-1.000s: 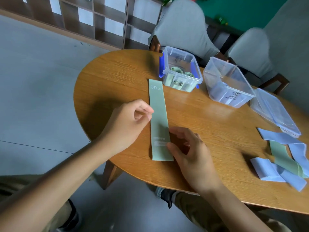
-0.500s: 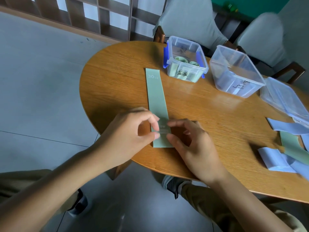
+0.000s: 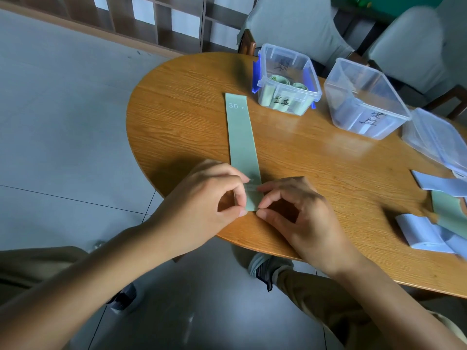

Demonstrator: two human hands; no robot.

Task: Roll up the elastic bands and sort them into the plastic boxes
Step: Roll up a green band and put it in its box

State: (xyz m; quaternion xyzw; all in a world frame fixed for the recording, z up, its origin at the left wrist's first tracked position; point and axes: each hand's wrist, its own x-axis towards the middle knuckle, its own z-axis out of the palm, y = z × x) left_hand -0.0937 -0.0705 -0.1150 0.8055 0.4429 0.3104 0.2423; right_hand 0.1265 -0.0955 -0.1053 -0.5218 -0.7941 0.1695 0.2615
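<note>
Head view: left hand (image 3: 202,200) and right hand (image 3: 300,213) pinching near end of green band (image 3: 241,137) flat on table (image 3: 316,173).

Single view only, head-worn wide-angle cam, so no overlap with any other view. Sits above the near edge of the worktop (image 3: 316,173), facing forward and steeply down. Close range: both forearms enter from the bottom corners, hands (image 3: 209,198) land mid-frame just inside that near edge. Worktop's far rim falls in the upper third, chairs (image 3: 290,26) and a lattice shelf (image 3: 156,21) beyond it. Floor (image 3: 63,135) fills the left, knees below the worktop; edges bow from lens distortion
</note>
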